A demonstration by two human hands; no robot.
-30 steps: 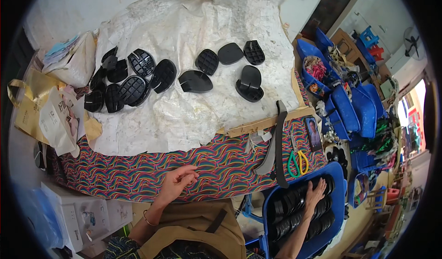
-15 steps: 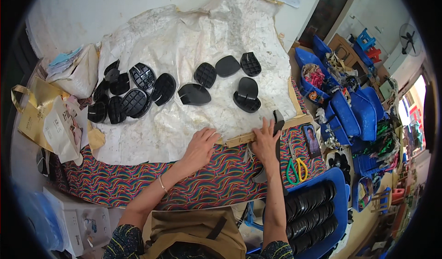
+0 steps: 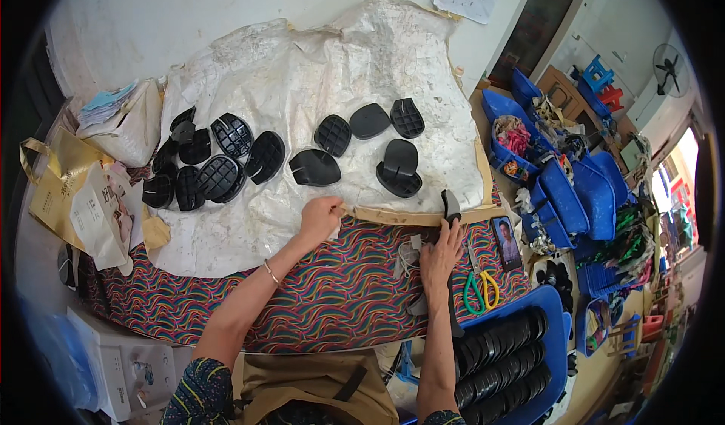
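Note:
A large creased white sheet point(image 3: 249, 70) covers the work surface, with a stiff beige strip point(image 3: 400, 216) along its front edge. At the left end of that strip, my left hand point(image 3: 321, 217) is closed in a pinch on the sheet's edge. My right hand point(image 3: 442, 259) lies with fingers stretched out, its fingertips against a long curved black tool point(image 3: 451, 206). The hand and forearm hide part of the tool. Black shoe sole pieces point(image 3: 316, 167), several with a ribbed grid side up, lie on the sheet. Two overlap each other point(image 3: 399, 168) beyond my right hand.
Scissors with green and yellow handles point(image 3: 489, 291) and a phone point(image 3: 507, 242) lie at the right on the patterned cloth point(image 3: 325, 297). A blue crate point(image 3: 559, 327) of stacked black pieces stands at lower right. Bags point(image 3: 64, 183) sit at the left; blue baskets point(image 3: 559, 206) at the right.
My left hand has closed from spread fingers and moved slightly up and left. The sheet's front edge has shifted at the strip. My right hand has moved a little lower, against the black tool.

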